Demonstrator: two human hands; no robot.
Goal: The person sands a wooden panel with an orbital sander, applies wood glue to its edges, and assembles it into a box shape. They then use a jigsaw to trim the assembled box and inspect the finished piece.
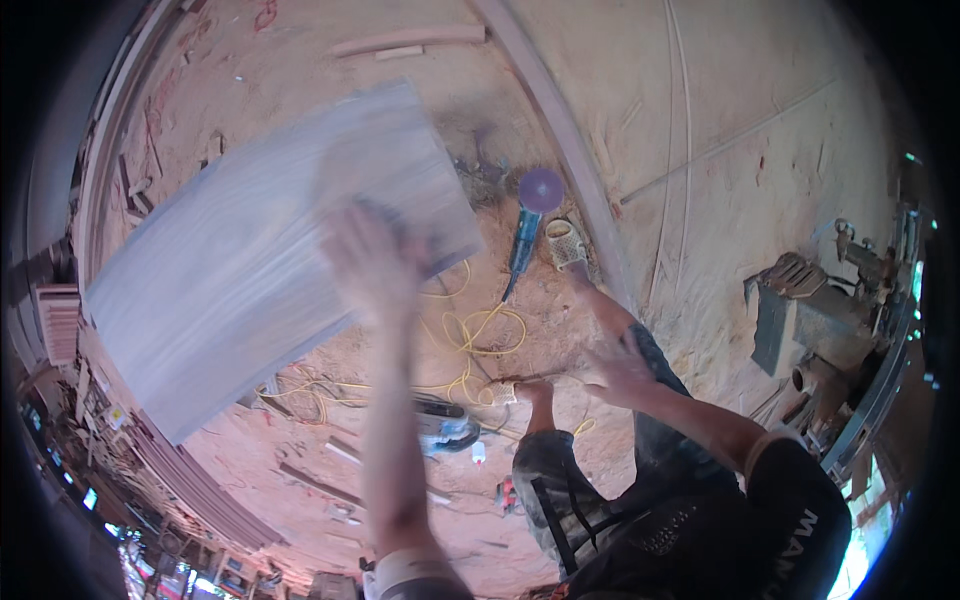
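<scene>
A wide grey-brown wooden board [270, 220] slants across the left and middle of the view. Over its right part is my left hand [375, 260], smeared by motion, its fingers seeming stretched out flat. A dark patch shows beside its fingers; whether that is shadow or an object is unclear. My right hand [618, 375] hangs beside my leg, fingers apart, holding nothing. Just right of the board lies an angle grinder [525, 235] with a blue-green body and a round purple disc [541, 190], resting on the ground by my sandalled foot [567, 243].
A yellow cord [470, 335] loops over the dusty ground below the grinder. Near my left forearm sits a blue power tool [445, 430]. One long beam [560, 115] curves past the grinder. Timber strips [190, 475] line the lower left; a dusty machine [800, 310] stands at right.
</scene>
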